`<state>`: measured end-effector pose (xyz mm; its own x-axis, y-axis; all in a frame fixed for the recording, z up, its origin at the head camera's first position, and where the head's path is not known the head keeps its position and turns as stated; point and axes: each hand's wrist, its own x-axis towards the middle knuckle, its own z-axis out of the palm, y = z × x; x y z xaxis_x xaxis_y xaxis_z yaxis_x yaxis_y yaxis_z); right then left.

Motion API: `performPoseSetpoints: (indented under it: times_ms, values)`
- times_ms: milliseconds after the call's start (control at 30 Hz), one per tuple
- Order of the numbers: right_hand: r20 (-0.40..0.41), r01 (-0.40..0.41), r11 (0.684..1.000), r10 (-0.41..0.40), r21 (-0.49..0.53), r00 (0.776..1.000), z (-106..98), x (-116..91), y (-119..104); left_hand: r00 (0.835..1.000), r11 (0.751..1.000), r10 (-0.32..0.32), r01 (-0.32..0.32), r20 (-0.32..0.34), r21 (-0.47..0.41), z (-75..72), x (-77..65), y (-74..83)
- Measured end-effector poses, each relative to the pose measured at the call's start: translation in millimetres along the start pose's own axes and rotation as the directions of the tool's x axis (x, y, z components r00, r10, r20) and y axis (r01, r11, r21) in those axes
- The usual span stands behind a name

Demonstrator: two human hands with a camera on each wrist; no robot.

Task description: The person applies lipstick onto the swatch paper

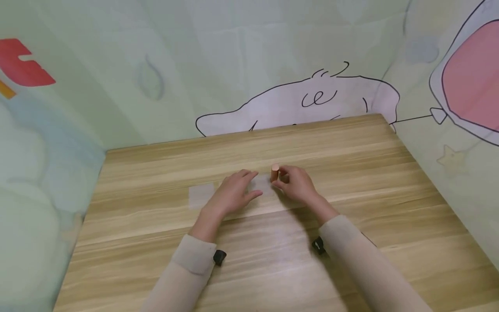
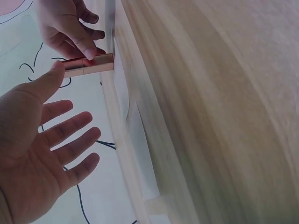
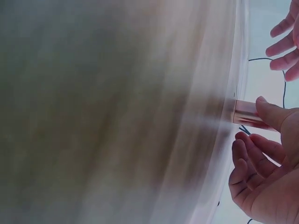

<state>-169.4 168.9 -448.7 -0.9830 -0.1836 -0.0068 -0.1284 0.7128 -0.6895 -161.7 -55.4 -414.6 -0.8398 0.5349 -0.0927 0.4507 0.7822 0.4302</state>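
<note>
The tube (image 1: pixel 274 174) stands upright, pinched in the right-hand grip (image 1: pixel 298 185); the left hand (image 1: pixel 233 191), fingers apart, sits farther off leftward.

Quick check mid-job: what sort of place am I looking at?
Probably an indoor tabletop workspace, perhaps a child-themed corner, though I can't be sure. A wood-grain table has a pale printed backdrop behind it, decorated with a large pink balloon.
</note>
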Motion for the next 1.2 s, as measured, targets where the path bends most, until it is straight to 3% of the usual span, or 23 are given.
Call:
performPoseSetpoints:
  times_ms: [333, 600, 1200]
  values:
    - [0.000, 0.027, 0.999, -0.027, 0.034, 1.000, 0.8, 5.4, 4.0, 1.000, 1.000, 0.027, -0.027, -0.003, 0.011, -3.5, 8.4, 4.3]
    - [0.001, 0.041, 0.996, -0.041, 0.079, 0.999, 4.2, 10.0, 5.9, 1.000, 1.000, 0.006, -0.007, 0.024, 0.016, -3.3, 15.8, 5.8]
    - [0.016, 0.052, 0.996, -0.053, 0.077, 0.998, 3.2, 12.7, 5.4, 1.000, 1.000, 0.008, -0.009, 0.016, 0.019, -2.6, 16.0, 1.1]
